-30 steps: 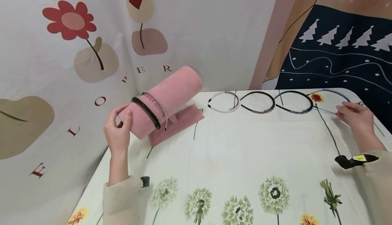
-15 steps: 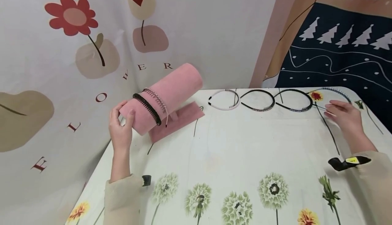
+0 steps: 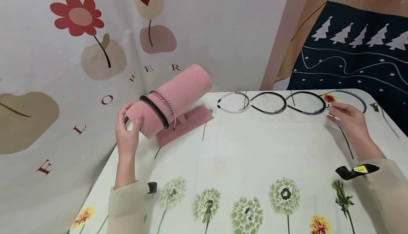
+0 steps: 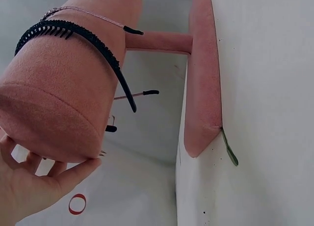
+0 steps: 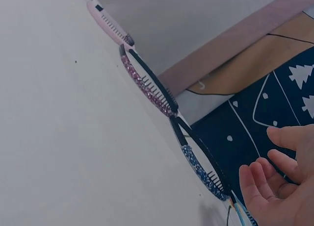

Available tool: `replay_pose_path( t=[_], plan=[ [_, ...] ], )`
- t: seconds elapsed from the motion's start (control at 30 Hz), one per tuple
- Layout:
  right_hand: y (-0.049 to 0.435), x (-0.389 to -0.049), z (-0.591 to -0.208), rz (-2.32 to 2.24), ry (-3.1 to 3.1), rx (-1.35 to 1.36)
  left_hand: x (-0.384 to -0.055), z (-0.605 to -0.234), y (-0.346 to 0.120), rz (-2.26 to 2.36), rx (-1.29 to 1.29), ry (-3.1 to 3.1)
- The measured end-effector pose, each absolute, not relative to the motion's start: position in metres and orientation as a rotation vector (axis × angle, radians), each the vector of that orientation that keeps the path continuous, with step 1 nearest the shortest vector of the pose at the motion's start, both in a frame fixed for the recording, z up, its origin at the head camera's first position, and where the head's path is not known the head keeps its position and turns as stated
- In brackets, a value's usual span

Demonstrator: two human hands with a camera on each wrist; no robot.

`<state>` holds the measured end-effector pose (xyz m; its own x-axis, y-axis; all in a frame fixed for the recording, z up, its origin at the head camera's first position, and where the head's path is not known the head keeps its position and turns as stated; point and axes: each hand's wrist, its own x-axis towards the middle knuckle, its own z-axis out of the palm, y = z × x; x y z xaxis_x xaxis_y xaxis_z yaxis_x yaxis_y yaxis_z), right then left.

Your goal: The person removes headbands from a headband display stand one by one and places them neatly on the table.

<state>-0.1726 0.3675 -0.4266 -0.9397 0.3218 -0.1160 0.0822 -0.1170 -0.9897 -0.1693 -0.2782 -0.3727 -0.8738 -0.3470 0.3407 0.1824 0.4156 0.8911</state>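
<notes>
A pink padded headband stand point(image 3: 188, 85) stands at the table's left, its roll set on a flat base. Around the roll sit a black toothed headband point(image 3: 153, 110) and a thin pink headband point(image 3: 165, 103). My left hand point(image 3: 127, 131) grips the roll's near end, thumb on one side and fingers on the other, as the left wrist view confirms. At the right, my right hand point(image 3: 350, 120) hovers by a blue headband point(image 3: 353, 96) and a black one with blue glitter point(image 3: 313, 113). In the right wrist view its fingers point(image 5: 260, 177) are loosely bent and hold nothing.
Left of these in the same row lie a black headband with pink glitter point(image 3: 274, 112) and a pale pink headband point(image 3: 234, 111). The flower-print table point(image 3: 242, 156) meets a printed curtain point(image 3: 223, 32) behind; a dark panel with trees point(image 3: 353, 57) hangs at right.
My right hand has moved left along the blue headband toward the blue-glitter one. My left hand keeps its grip on the stand; the view has shifted slightly.
</notes>
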Motion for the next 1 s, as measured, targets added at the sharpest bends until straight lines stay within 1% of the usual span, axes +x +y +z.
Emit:
replay_pose_path(
  t=[0.33,0.43,0.63,0.77,0.87,1.0],
  plan=[
    [0.341,-0.167,-0.412,2.248,-2.016,-0.367,-0.17,-0.375,-0.282,-1.479,0.1,-2.221],
    [0.342,-0.173,-0.42,2.238,-2.043,-0.314,-0.169,-0.375,-0.282,-1.483,0.107,-2.217],
    [0.356,-0.196,-0.452,2.158,-2.121,-0.282,-0.166,-0.375,-0.281,-1.459,0.101,-2.213],
    [0.353,-0.204,-0.461,2.146,-2.149,-0.228,-0.166,-0.375,-0.281,-1.453,0.12,-2.22],
    [0.342,-0.203,-0.455,2.141,-2.165,-0.191,-0.166,-0.376,-0.281,-1.456,0.136,-2.226],
    [0.318,-0.192,-0.431,2.09,-2.241,-0.165,-0.167,-0.375,-0.28,-1.44,0.148,-2.236]
  ],
)
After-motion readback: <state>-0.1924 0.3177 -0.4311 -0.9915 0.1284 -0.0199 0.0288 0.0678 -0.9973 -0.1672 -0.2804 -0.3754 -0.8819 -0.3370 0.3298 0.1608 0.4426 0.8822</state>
